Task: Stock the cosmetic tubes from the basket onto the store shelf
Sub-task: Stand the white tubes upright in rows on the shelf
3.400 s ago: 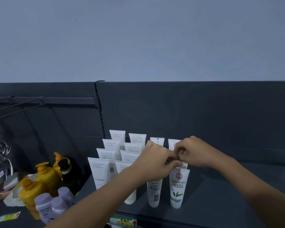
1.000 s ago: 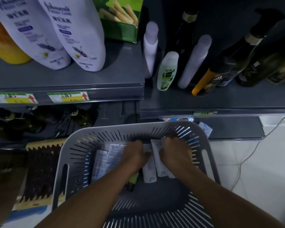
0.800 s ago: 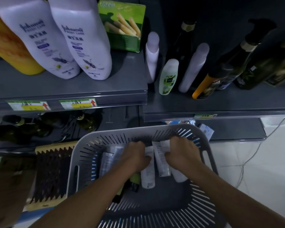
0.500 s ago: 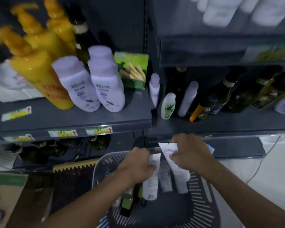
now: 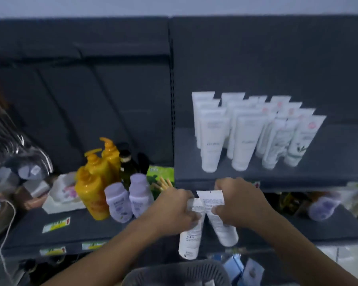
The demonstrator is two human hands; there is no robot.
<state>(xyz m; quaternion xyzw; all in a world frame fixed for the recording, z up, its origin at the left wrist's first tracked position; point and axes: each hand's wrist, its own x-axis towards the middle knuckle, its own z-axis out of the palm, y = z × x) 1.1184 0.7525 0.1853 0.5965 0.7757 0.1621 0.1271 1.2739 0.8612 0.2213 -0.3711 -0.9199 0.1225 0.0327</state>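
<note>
Dark grey store shelving fills the view; its upper right shelf (image 5: 337, 159) carries a block of white stocked tubes (image 5: 244, 133) standing cap-down in rows. We find both hands below the front lip of that shelf and above the basket (image 5: 153, 273). We note the left hand (image 5: 174, 211) with fingers curled round the upper half of the left tube (image 5: 189, 242), and the right hand (image 5: 240, 205) wrapped likewise round the right tube (image 5: 225, 230). Both tubes are clear of the basket and not yet on the shelf.

Governing relation: the stocked block lies up and away from the hands, a little to the right. Each held tube has its long axis near upright, flat crimp on top and cap hanging down, which matches the standing stock; the right tube leans slightly, cap outward. Bare shelf shows to the right of the block, so we judge the right hand the nearer.

Appearance: both tubes are white with small dark print on the back, crimped ends side by side, apparently touching. Motion blur prevents reading any label.
</note>
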